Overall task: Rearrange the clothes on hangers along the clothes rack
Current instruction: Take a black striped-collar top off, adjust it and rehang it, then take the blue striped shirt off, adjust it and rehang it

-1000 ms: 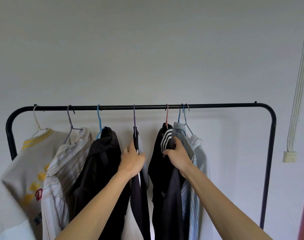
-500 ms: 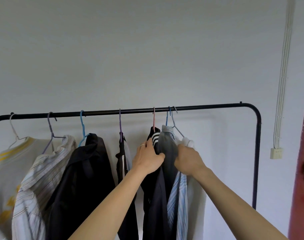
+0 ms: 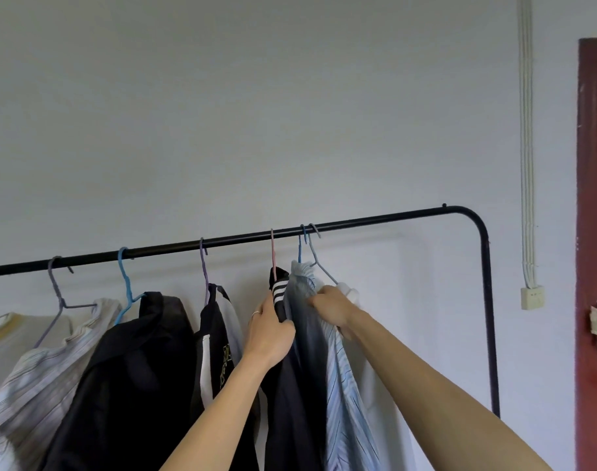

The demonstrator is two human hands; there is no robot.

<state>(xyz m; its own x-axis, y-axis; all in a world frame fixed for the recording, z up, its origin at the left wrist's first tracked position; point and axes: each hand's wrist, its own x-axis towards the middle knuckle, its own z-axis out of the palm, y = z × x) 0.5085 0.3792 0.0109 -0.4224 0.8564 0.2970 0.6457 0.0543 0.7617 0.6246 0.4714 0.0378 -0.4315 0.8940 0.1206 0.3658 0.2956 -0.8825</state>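
Two hands work at the clothes rack (image 3: 375,220). Left hand (image 3: 269,329) is closed around the black jacket with white stripes (image 3: 279,289) on the pink hanger (image 3: 272,253). At its 3 o'clock, right hand (image 3: 332,305) is clenched on the blue striped shirt (image 3: 341,375).

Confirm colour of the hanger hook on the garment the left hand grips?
Pink hanger hook, above the black white-striped garment; the head view, the only one, shows it.
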